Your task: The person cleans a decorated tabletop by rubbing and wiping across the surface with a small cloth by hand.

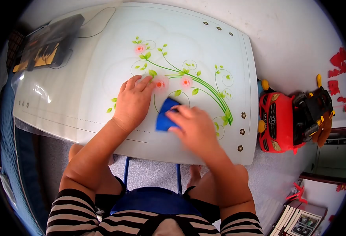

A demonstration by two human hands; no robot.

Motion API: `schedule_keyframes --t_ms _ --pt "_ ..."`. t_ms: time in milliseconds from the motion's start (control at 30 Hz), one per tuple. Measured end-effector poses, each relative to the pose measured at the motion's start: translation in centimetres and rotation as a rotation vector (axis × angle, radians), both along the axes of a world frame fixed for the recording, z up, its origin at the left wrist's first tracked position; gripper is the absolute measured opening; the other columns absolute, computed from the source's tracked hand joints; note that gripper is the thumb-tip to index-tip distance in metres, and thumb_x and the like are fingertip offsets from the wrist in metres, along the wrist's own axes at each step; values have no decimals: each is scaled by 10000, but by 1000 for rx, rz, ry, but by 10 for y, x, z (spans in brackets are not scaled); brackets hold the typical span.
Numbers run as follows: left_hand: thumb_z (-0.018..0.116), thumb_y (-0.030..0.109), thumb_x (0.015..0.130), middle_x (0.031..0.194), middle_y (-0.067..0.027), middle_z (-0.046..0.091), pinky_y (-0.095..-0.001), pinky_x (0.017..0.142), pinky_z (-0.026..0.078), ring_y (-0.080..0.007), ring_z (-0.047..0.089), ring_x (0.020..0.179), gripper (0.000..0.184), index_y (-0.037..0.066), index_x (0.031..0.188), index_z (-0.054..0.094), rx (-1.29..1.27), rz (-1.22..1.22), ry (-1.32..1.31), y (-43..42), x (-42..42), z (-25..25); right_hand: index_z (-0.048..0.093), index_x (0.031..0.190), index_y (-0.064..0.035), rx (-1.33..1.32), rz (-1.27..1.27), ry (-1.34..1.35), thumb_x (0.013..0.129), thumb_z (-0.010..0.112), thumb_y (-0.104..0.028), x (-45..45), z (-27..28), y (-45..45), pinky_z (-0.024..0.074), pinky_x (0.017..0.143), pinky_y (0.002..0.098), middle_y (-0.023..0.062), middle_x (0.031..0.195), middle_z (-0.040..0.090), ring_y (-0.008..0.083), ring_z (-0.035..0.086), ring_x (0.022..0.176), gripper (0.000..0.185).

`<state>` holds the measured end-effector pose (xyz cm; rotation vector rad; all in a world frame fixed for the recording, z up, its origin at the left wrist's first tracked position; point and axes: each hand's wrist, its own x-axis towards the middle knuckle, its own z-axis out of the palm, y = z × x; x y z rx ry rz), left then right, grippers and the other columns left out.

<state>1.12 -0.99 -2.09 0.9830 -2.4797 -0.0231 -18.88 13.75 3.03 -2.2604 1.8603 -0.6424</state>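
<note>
A flat blue piece (164, 121) with straight edges, which looks like folded paper or cloth, lies on the white table (204, 39) near its front edge. My right hand (194, 128) is over its right side, thumb and fingers closing on it; motion blurs this hand. To the left, my left hand (134, 98) rests palm down on the tabletop, fingers stretched out and holding nothing. Its fingertips reach a printed pink flower (160, 83). The part of the blue piece beneath my right fingers is hidden.
A dark device under clear plastic (51, 43) sits at the table's back left, with a thin cable (98, 33). A red toy car (277, 122) stands beyond the right edge. A blue stool (153, 200) is in front of me; a boxed item (299, 220) is lower right.
</note>
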Motion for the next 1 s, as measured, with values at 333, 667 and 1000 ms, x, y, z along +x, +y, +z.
schedule_keyframes --t_ms 333,667,1000 --pt "672 62 948 1467 -88 696 -493 1158 493 -363 590 1390 387 61 1328 745 17 -3 22 -1 0 0 768 1301 -91 -3 -493 223 900 853 -265 -83 -12 -18 552 912 496 112 1160 715 371 682 1024 446" --pt "668 63 945 1465 -85 692 -493 1163 486 -361 584 1396 395 61 1333 742 -4 -8 7 0 0 -1 775 1293 -155 -2 62 -19 833 882 -269 4 -3 -3 542 894 458 39 1211 716 300 673 1013 486" --pt "725 45 944 1467 -75 687 -498 1156 501 -367 588 1389 392 70 1335 719 20 -4 25 -1 0 -1 763 1311 -99 37 -589 263 937 825 -307 -94 -14 -17 561 910 498 120 1176 717 379 683 1050 433"
